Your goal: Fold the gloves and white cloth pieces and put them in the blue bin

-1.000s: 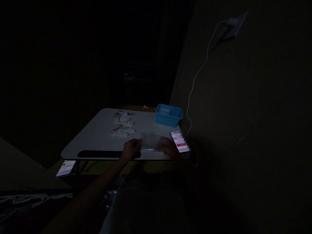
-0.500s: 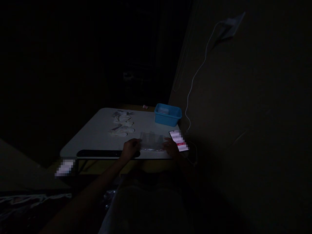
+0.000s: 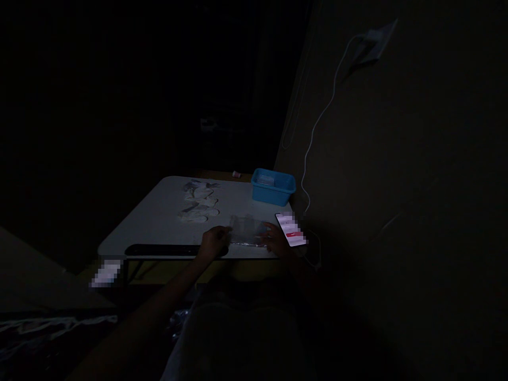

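Note:
The room is very dark. A clear plastic bag [image 3: 246, 229] lies flat near the front edge of a small white table [image 3: 159, 217]. My left hand [image 3: 213, 242] has its fingers closed on the bag's left end. My right hand [image 3: 275, 239] rests on the bag's right end, fingers curled on it. A shiny strip runs along the bag's near edge. Several pale cloth-like pieces [image 3: 198, 203] lie in a row in the middle of the table, apart from both hands.
A blue plastic tub [image 3: 273, 186] stands at the table's back right. A lit phone [image 3: 291, 229] lies beside my right hand. A white cable [image 3: 317, 121] hangs from a wall socket [image 3: 375, 38]. A black strip [image 3: 162, 250] runs along the table's front edge.
Both hands stay on the ends of the bag with only slight shifts. The view has drifted a little.

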A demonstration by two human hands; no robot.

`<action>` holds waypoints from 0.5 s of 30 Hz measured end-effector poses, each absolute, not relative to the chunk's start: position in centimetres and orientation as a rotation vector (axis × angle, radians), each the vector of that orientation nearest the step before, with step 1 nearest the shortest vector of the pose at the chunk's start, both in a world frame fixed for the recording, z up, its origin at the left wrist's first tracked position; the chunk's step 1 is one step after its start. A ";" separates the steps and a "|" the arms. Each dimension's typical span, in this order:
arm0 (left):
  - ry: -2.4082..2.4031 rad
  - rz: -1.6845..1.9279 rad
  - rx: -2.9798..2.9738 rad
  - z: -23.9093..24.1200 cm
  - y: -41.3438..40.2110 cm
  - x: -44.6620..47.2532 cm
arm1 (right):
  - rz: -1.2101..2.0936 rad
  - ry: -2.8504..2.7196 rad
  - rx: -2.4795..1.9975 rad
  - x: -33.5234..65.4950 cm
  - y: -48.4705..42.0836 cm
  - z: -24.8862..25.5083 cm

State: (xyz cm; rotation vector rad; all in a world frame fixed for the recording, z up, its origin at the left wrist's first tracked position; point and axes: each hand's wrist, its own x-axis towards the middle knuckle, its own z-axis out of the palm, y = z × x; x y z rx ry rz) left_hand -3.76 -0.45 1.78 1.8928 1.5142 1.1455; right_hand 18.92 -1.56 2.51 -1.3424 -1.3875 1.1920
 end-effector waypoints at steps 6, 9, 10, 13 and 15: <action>1.518 1.154 1.852 1.5 -0.3 -3.7 | 0.965 -1.358 -1.412 20.1 -1.6 1.7; 1.547 1.157 1.830 1.4 -0.3 -3.5 | 0.929 -1.347 -1.413 20.9 -1.8 1.2; 1.546 1.156 1.831 1.5 -0.3 -3.4 | 0.939 -1.343 -1.407 21.0 -1.9 1.1; 1.540 1.152 1.839 1.6 -0.4 -3.1 | 0.962 -1.328 -1.411 21.0 -2.0 0.7; 1.549 1.144 1.843 1.5 -0.4 -3.0 | 0.970 -1.319 -1.408 20.8 -1.9 0.4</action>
